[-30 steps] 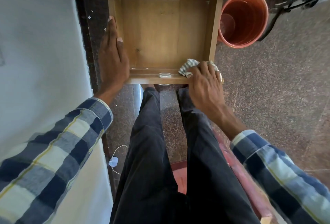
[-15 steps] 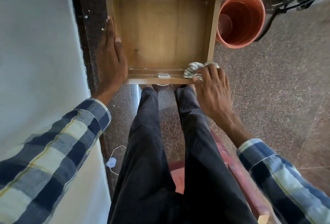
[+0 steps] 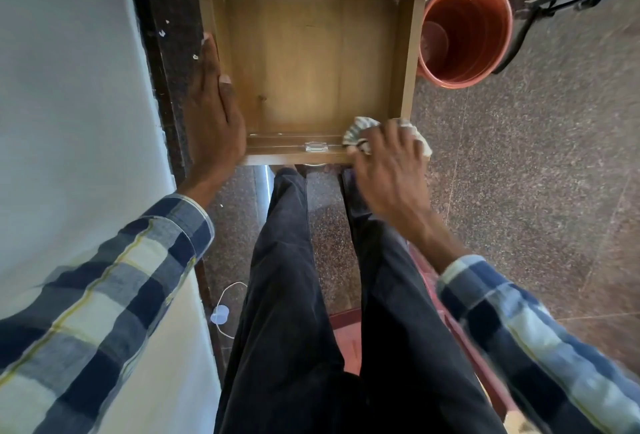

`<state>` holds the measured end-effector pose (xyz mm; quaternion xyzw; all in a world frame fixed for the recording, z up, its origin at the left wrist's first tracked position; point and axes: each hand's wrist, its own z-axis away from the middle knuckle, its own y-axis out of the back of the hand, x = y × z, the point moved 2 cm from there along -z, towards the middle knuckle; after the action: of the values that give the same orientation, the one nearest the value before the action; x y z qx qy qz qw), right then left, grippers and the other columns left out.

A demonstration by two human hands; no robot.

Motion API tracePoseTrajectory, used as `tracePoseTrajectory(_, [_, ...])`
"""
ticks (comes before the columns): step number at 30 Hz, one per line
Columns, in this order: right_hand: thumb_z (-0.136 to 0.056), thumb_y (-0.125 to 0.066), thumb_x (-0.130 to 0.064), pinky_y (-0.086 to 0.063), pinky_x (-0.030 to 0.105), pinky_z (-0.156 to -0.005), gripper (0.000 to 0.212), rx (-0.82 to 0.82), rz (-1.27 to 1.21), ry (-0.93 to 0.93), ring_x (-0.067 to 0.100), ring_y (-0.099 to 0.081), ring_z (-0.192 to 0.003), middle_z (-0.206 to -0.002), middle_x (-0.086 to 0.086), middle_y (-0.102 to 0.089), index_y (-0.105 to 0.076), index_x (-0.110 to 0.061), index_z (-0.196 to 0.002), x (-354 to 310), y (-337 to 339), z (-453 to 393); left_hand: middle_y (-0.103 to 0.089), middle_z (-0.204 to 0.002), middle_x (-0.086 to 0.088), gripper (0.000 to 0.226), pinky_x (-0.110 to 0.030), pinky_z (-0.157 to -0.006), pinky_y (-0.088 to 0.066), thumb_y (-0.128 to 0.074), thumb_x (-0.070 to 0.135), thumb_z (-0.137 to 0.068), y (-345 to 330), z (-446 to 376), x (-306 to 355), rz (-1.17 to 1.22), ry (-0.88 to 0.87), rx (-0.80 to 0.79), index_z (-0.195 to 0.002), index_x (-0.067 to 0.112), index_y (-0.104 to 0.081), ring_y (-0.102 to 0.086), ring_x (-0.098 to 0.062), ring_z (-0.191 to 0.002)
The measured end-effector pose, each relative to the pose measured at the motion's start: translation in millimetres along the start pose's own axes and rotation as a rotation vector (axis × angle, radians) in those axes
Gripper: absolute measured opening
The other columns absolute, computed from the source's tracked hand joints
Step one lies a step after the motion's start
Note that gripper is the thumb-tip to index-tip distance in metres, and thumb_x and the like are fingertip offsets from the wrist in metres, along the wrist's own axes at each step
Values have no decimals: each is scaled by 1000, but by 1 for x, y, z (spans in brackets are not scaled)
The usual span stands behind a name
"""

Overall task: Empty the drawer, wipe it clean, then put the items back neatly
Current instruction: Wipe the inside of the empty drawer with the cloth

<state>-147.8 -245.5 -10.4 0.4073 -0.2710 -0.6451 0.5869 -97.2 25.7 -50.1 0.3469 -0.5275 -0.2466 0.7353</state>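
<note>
Over speckled stone floor (image 3: pixel 519 174), wooden drawer (image 3: pixel 304 80), left hand (image 3: pixel 213 122) flat on its side, right hand (image 3: pixel 388 170) clutching cloth (image 3: pixel 356 132).

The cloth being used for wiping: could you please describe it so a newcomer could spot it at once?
Find the open wooden drawer, then its front right corner. There the right hand grips a crumpled cloth, the only soft, striped, pale thing against bare wood.

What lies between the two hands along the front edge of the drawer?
In the head view, only the drawer's front rail with a small clear latch lies between the left hand and the right hand, which holds the cloth.
</note>
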Motion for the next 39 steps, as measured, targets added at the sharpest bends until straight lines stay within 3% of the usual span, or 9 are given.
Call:
tracePoseTrajectory(4, [-112,-33,-45,-43,43,-99,36,54,-28,-10,22,-45,-112,-127,3,-49,-52,-18,-124,22,10,10,-36,-175,-6,53,-7,-124,-19,-30,29,-120,1,1,-3,7,-22,10,-170,11,-33,-34,-19,-162])
tracePoseTrajectory(10, [-110,-20,-61,-38,47,-109,66,-36,35,-74,29,-49,-119,-126,10,-54,-61,-10,-119,-67,-7,-10,-37,-174,-8,52,-11,-126,-22,-32,26,-120,0,0,0,36,-36,19,-169,9,-33,-32,-12,-161])
tracePoseTrajectory(15, [-108,-29,-38,-39,48,-108,46,-82,-56,14,28,-50,-118,-127,11,-59,-64,-11,-123,-48,5,-13,-37,-174,-4,54,-18,-128,-28,-30,32,-120,2,0,-3,72,-3,-3,-170,13,-32,-37,-19,-160])
tracePoseTrajectory(19, [-99,-40,-24,-43,57,-110,40,-87,-57,-153,41,-53,-124,-129,23,-61,-66,-3,-120,-19,19,-19,-35,-175,-6,54,-22,-131,-26,-32,29,-120,4,2,-3,66,12,-5,-170,11,-30,-35,-21,-161])
tracePoseTrajectory(22, [-94,-45,-13,-49,54,-96,30,-18,-149,-255,40,-59,-106,-112,20,-66,-71,-1,-104,-23,18,-25,-36,-175,-8,55,-31,-134,-27,-31,31,-119,5,1,0,56,13,-6,-171,11,-29,-34,-21,-162])
tracePoseTrajectory(27, [-101,-49,-6,-51,26,-55,30,-131,-484,-104,15,-66,-67,-97,1,-75,-75,-10,-115,-81,11,-49,-35,-174,-11,53,0,-116,-24,-35,20,-119,6,1,-1,101,-29,19,-169,5,-31,-40,20,-140])
tracePoseTrajectory(32, [-101,-47,-14,-42,48,-104,30,-199,-50,294,33,-64,-115,-121,9,-69,-70,-14,-121,-138,-7,-47,-34,-175,-13,54,-28,-133,-27,-33,23,-119,3,-1,-5,155,-17,-32,-170,5,-30,-34,-23,-162])
tracePoseTrajectory(36, [-108,-36,-25,-40,58,-109,34,-279,-69,290,25,-55,-123,-130,-1,-60,-64,-24,-129,-100,3,-51,-34,-175,-10,55,-38,-133,-30,-32,29,-119,1,-1,-5,160,9,-26,-170,9,-29,-33,-22,-163])
tracePoseTrajectory(39, [-109,-30,-31,-51,50,-102,42,-280,-14,289,25,-54,-121,-132,5,-55,-58,-20,-138,-87,9,-38,-35,-175,-9,56,-40,-132,-33,-31,32,-118,3,-1,-4,166,15,-18,-170,10,-31,-36,-22,-162])
